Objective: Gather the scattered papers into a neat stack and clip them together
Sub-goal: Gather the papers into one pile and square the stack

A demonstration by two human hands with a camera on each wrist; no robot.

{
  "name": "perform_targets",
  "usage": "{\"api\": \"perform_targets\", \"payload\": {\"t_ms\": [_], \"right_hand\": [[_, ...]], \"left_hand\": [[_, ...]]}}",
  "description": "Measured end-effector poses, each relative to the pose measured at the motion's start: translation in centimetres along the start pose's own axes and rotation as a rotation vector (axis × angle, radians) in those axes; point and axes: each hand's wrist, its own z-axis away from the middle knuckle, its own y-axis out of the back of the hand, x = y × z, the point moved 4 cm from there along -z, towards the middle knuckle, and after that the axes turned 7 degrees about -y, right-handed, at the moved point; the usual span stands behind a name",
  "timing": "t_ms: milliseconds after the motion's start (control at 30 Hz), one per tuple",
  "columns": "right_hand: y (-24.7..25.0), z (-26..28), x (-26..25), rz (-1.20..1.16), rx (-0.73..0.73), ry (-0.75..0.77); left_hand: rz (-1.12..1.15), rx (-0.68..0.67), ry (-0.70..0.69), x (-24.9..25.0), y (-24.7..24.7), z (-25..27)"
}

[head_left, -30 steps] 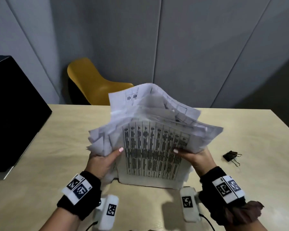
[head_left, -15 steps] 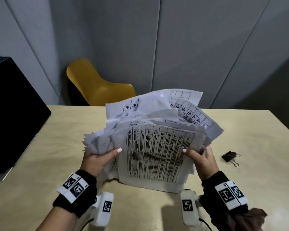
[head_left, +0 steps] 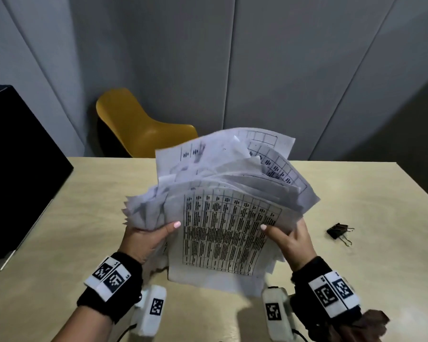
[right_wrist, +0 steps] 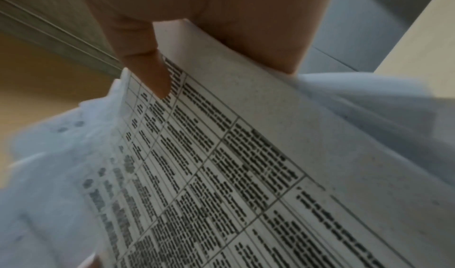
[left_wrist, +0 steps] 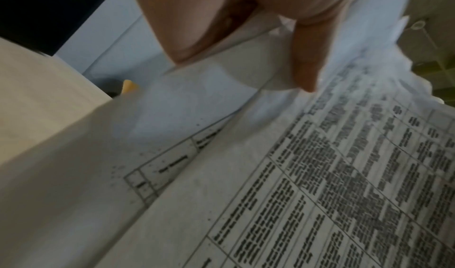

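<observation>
White papers point(head_left: 223, 218), gathered but ragged, stand on edge on the surface point(head_left: 72, 218). The left hand point(head_left: 146, 239) grasps their left side, the right hand point(head_left: 289, 239) their right. Squaring is the step in hand; next, tap the edges flush, then fetch the clip point(head_left: 337, 232) lying apart at right.

My head camera looks forward and down across the table point(head_left: 356, 193) toward the grey wall. Each wrist camera sits very close, looking along its thumb: left hand point(left_wrist: 246, 19), right hand point(right_wrist: 197, 19). All three share the printed papers point(head_left: 227, 233).
</observation>
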Motion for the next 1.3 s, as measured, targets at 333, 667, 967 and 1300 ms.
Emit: {"api": "perform_targets", "payload": {"t_ms": [333, 667, 967, 1300], "right_hand": [[2.2, 0.9, 0.5, -0.163, 0.264, 0.263], [2.4, 1.9, 0.5, 0.020, 0.348, 0.462], [1.4, 1.7, -0.5, -0.060, 0.136, 0.448], [-0.3, 0.1, -3.7, 0.018, -0.019, 0.468]], "left_hand": [[-0.004, 0.030, 0.024, -0.4, 0.7, -0.1], [-0.070, 0.008, 0.024, -0.8, 1.1, -0.2], [-0.080, -0.014, 0.017, -1.0, 1.3, -0.3], [-0.100, 0.032, 0.148, -1.6, 1.5, 0.3]]}}
